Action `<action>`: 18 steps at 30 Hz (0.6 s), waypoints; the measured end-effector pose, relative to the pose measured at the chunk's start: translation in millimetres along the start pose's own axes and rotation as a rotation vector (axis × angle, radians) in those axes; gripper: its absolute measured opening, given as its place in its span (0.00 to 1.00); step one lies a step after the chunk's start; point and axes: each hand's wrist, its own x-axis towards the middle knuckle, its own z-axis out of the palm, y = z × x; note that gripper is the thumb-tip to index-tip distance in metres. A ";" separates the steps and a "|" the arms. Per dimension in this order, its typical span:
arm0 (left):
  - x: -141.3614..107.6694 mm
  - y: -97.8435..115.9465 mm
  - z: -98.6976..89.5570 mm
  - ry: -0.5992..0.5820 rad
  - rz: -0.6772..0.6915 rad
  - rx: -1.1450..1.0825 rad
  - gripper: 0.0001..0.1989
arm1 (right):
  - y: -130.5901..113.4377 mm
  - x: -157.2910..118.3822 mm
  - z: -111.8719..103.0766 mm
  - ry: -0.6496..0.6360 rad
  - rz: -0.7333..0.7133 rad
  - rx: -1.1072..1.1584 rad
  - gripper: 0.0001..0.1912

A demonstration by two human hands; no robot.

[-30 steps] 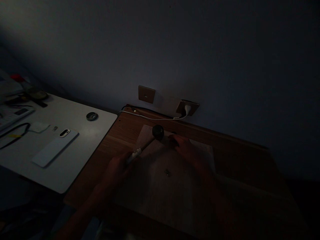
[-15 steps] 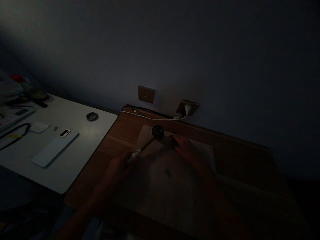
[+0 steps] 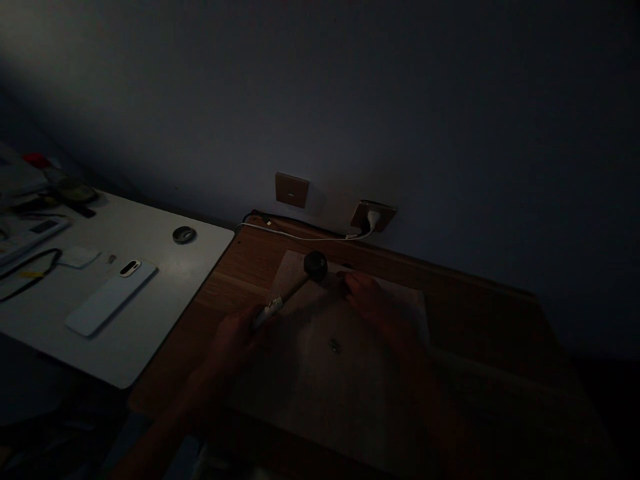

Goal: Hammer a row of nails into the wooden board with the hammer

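Observation:
My left hand (image 3: 239, 337) is closed around the pale grip of a mallet (image 3: 315, 265) with a dark, blocky head. The mallet slants up and to the right over a light wooden board (image 3: 305, 380). Just right of the mallet's head, my right hand (image 3: 363, 293) rests at the board's far part, its fingers curled together. What those fingers pinch, if anything, is lost in the dark. A few small metal pieces, perhaps nails (image 3: 335, 346), lie on the board between my forearms.
The board lies on a brown wooden table (image 3: 475, 327) against the wall. A white cable (image 3: 300, 237) runs along the back to a wall socket (image 3: 385, 215). On the white table (image 3: 150, 320) at left are a phone (image 3: 113, 298), a tape roll (image 3: 184, 235) and a red-capped bottle (image 3: 70, 187).
Almost nothing differs. The fingers of my right hand have shifted slightly beside the mallet's head; the mallet and my left hand stay in place.

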 end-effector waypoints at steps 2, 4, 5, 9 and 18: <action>0.1 -0.3 -0.4 0.004 0.003 0.003 0.24 | 0.1 0.6 1.3 0.005 0.000 0.001 0.21; 0.7 -2.3 0.0 0.001 0.005 0.017 0.23 | 1.0 0.3 3.1 0.017 -0.004 0.011 0.22; 1.0 -3.5 0.3 -0.002 0.006 0.025 0.23 | 1.9 -0.2 4.0 0.026 -0.005 0.018 0.24; 0.1 -4.4 1.6 -0.017 0.015 0.031 0.22 | 6.3 -2.9 7.0 0.065 -0.008 0.053 0.39; -0.3 6.7 5.7 -0.039 0.094 0.072 0.16 | 6.4 4.5 9.2 0.131 -0.004 0.113 0.28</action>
